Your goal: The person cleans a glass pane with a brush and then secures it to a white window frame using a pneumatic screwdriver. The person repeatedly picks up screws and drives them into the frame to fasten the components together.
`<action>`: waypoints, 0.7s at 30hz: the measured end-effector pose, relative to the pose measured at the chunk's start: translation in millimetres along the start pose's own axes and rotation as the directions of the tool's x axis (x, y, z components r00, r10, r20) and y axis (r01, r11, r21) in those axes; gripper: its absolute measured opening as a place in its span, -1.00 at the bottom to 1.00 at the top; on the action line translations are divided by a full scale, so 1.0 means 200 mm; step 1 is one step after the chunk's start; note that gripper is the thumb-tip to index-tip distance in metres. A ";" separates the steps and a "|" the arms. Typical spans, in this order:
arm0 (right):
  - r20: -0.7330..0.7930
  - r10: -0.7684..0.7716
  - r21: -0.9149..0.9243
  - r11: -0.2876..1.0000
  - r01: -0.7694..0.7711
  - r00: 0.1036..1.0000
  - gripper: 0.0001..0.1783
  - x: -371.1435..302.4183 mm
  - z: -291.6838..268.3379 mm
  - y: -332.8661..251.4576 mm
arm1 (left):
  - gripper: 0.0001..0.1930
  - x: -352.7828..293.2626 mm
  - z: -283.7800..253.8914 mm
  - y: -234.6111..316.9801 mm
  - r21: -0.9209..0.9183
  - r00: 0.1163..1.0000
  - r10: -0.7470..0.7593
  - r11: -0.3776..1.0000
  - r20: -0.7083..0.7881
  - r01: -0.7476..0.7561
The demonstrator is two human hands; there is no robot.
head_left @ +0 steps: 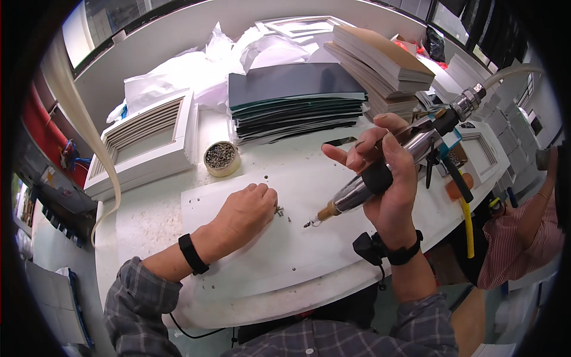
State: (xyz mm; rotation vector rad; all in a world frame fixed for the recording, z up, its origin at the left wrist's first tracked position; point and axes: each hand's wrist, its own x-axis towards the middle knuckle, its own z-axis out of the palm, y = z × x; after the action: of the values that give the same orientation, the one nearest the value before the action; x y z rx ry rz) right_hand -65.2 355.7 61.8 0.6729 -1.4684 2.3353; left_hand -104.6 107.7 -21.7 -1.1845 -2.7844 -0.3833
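At the frame's centre are one left hand [244, 211], one right hand [397, 187] and one power screwdriver [350, 194], with two black wristbands [191, 252] lower. One round tub [226, 172] sits left of centre, one dark stack [297, 86] at upper centre, one other person [523, 238] at the right edge.

The screwdriver [351, 195] is silver and black, the panel [324, 250] white, the sleeves [143, 303] grey plaid.
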 end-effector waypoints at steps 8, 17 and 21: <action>-0.051 -0.005 -0.018 1.000 0.005 0.999 -0.65 0.15 0.07 0.12 | -0.90 -0.01 -0.09 -0.10 -0.671 0.956 -0.267 0.688 0.122 0.278; -0.148 -0.036 0.053 0.998 0.045 0.988 -0.68 0.22 0.13 0.23 | -0.83 -0.04 -0.05 -0.24 -0.946 0.964 -0.159 0.214 0.213 0.244; -0.147 -0.048 0.055 0.997 0.056 0.988 -0.68 0.23 0.13 0.25 | -0.80 -0.03 -0.04 -0.25 -0.963 0.962 -0.140 0.095 0.236 0.250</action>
State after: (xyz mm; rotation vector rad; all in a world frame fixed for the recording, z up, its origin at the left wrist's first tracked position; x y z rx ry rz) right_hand -121.7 310.2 58.1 0.5358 -1.3086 2.3417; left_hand -135.7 67.7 -25.3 -0.7760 -2.4813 -2.6363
